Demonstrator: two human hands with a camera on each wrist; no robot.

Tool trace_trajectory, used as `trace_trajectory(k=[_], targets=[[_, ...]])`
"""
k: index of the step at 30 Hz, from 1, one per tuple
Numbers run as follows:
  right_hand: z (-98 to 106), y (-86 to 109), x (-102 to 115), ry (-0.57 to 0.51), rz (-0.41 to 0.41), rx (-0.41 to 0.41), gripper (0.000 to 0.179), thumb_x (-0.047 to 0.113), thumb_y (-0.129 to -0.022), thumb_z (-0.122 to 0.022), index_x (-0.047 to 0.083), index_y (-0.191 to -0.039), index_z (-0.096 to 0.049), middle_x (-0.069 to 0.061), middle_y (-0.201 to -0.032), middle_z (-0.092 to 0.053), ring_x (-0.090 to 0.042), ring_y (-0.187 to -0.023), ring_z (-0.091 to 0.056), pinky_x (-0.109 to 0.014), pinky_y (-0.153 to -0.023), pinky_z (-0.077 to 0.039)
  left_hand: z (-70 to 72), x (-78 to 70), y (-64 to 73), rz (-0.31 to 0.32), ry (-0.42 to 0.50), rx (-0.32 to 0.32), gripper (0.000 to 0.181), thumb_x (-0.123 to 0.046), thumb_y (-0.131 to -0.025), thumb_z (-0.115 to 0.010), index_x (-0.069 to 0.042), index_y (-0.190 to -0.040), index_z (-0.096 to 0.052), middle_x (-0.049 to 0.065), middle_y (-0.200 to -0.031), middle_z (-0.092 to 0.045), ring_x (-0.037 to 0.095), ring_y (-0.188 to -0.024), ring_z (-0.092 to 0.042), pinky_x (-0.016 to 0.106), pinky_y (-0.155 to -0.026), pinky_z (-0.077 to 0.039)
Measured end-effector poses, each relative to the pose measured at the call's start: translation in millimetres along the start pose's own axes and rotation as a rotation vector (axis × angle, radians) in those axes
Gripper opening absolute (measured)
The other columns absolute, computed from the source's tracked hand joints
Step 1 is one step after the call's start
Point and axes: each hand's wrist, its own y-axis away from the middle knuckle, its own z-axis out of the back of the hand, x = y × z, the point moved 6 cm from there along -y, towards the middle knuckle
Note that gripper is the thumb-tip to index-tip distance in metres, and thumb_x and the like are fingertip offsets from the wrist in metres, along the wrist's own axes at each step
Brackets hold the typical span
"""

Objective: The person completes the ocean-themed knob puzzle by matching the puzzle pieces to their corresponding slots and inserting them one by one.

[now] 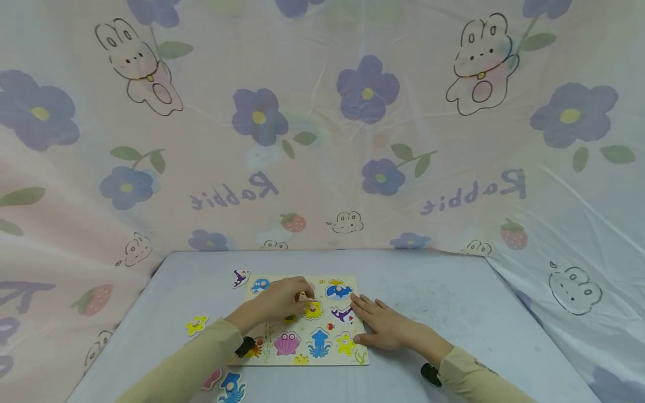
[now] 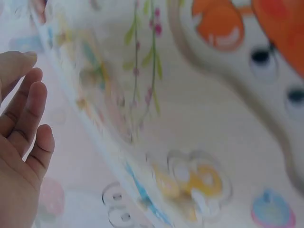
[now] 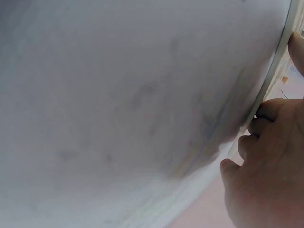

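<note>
One puzzle board (image 1: 332, 361), left hand (image 1: 279, 299) nearer the yellow octopus (image 1: 313, 309)

It lies beneath both hands, long axis apparently left-right; the octopus sits just right of the left hand's loosely bent fingers, no grip visible, while the right hand (image 1: 385, 324) rests spread on its right edge

white table (image 1: 453, 291) under a puzzle board (image 1: 330, 359) and loose sea-creature pieces (image 1: 232, 387)
</note>
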Motion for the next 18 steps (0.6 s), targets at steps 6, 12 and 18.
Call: trace_trajectory(k=[6, 12, 18], targets=[[1.5, 1.0, 1.0, -0.011, -0.006, -0.002, 0.086, 0.059, -0.101, -0.057, 0.009, -0.164, -0.028, -0.006, -0.173, -0.017, -0.032, -0.159, -0.013, -0.058, -0.125, -0.016, 23.2, 24.2, 11.1, 0.066, 0.031, -0.105, 0.017, -0.018, -0.098, -0.074, -0.018, -0.115, -0.074, -0.009, -0.108, -0.066, 0.007, -0.083, -0.055, 0.024, -0.068, -0.049], [0.5, 0.3, -0.3, -0.012, -0.007, -0.003, 0.086, 0.059, -0.101, -0.057, 0.009, -0.164, -0.028, -0.005, -0.174, -0.016, -0.032, -0.159, -0.013, -0.058, -0.125, -0.016, 43.9, 58.9, 25.5, 0.131, 0.041, -0.199, 0.018, -0.015, -0.099, -0.073, -0.014, -0.117, -0.073, -0.007, -0.11, -0.068, 0.008, -0.083, -0.056, 0.027, -0.066, -0.047], [-0.1, -0.2, -1.1, -0.012, -0.001, -0.006, 0.086, 0.06, -0.101, -0.056, 0.009, -0.164, -0.028, -0.004, -0.174, -0.016, -0.032, -0.159, -0.013, -0.058, -0.125, -0.016, 55.6, 98.7, 39.9, 0.269, 0.08, -0.249, 0.02, -0.015, -0.099, -0.073, -0.012, -0.118, -0.073, -0.003, -0.107, -0.069, 0.013, -0.084, -0.057, 0.032, -0.067, -0.046]])
